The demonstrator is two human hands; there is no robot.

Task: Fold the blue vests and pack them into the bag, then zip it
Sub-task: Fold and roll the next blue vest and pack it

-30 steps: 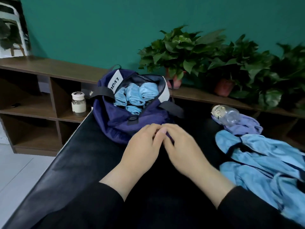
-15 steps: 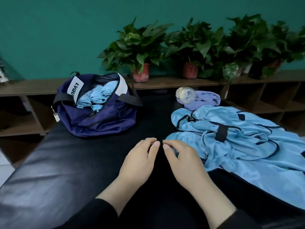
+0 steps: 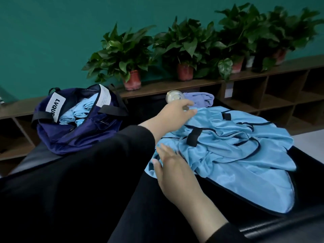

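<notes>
A heap of light blue vests [image 3: 228,148] with black trim lies on the black table [image 3: 35,158] at the right. At the left stands the navy bag [image 3: 77,130], unzipped, with several rolled blue vests [image 3: 78,113] inside. My left hand [image 3: 175,111] reaches across over the far edge of the heap, fingers extended. My right hand [image 3: 173,165] hovers at the heap's near left edge, fingers straight and spread. Neither hand holds anything.
A clear plastic bottle [image 3: 173,98] and a purple cloth [image 3: 201,99] lie behind the heap. Potted plants [image 3: 126,55] stand on a wooden shelf unit [image 3: 263,95] along the green wall. My black left sleeve [image 3: 87,172] covers the table's middle.
Both hands left the table's middle, where they rested together, and moved to the vest heap: the left reached far across, the right to the near edge. The view shifted right.
</notes>
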